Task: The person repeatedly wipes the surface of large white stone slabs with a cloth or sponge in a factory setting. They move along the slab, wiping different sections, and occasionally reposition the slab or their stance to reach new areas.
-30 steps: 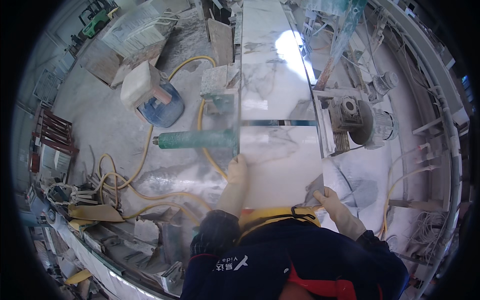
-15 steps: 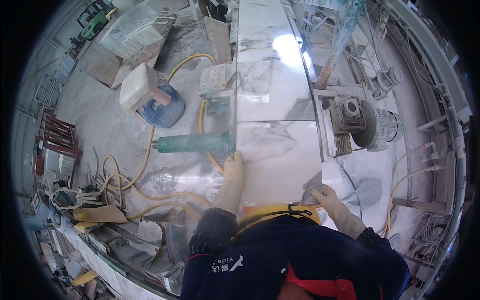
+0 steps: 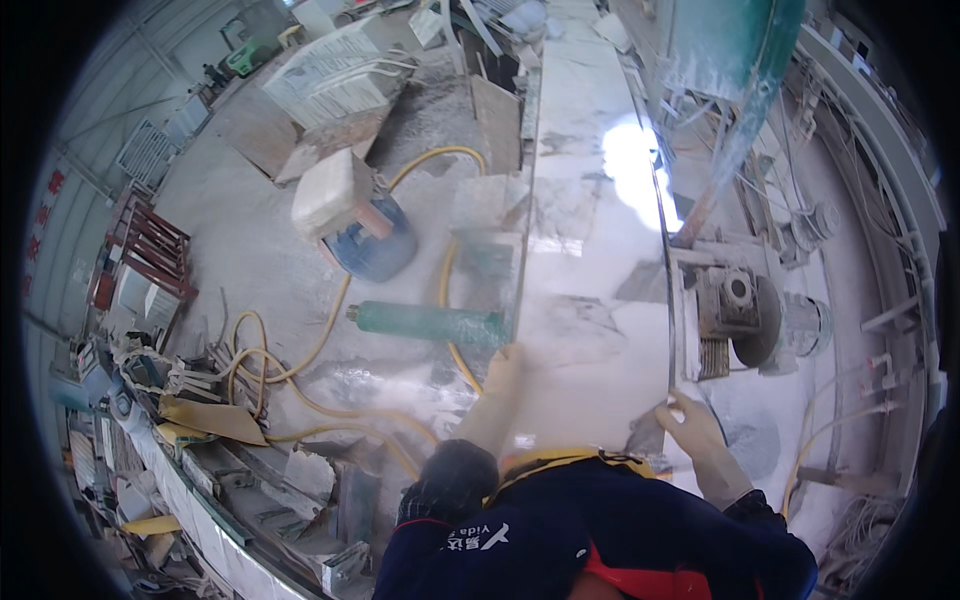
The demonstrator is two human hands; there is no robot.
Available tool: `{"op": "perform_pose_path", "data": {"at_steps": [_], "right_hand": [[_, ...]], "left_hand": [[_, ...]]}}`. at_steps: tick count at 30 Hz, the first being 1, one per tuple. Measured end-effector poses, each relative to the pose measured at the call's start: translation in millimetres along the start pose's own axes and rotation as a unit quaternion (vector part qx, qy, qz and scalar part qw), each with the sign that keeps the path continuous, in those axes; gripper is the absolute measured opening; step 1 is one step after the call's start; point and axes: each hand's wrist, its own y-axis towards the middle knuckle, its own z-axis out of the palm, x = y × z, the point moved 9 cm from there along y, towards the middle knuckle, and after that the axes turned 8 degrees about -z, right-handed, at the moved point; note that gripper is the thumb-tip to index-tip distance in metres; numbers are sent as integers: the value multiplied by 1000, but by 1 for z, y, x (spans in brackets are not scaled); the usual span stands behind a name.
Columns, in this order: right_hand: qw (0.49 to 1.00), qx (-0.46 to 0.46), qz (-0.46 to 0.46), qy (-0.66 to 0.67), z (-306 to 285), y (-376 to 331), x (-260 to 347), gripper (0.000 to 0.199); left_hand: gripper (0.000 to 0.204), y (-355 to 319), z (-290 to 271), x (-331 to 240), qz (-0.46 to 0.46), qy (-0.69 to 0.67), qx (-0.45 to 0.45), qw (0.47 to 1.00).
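Observation:
A white marble slab point(image 3: 580, 370) with grey veins lies in front of me, its near end close to my yellow apron point(image 3: 570, 458). My left hand point(image 3: 503, 382), in a pale glove, grips the slab's left edge beside the end of a green roller point(image 3: 430, 324). On the opposite side, my gloved right hand point(image 3: 692, 425) is closed at the right edge near the near corner, thumb and fingers bent. Motion blurs the slab and hides some fingertips. Farther along the same line lies another pale slab point(image 3: 570, 215), with bright light reflected at its right.
A grey motor with gearbox point(image 3: 745, 310) stands right of the slabs. At left are a blue water jug point(image 3: 375, 245), a yellow hose point(image 3: 320, 350) looping over the floor, and a reddish rack point(image 3: 150, 245). Stone offcuts point(image 3: 310, 475) fill the lower left. A green machine column point(image 3: 740, 50) rises ahead.
The view has swung, so the scene sits farther right and lower in the picture and is blurrier. Both hands stay at the slab's edges.

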Motion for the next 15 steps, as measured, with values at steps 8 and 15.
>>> {"op": "perform_pose_path", "data": {"at_steps": [8,15], "right_hand": [[956,-90,-240,-145,10,115,69,72],[947,-92,-259,-167,47,208,109,76]], "left_hand": [[64,-40,-20,26,-11,-102,48,994],[62,-90,-16,75,-75,-51,89,992]]}}
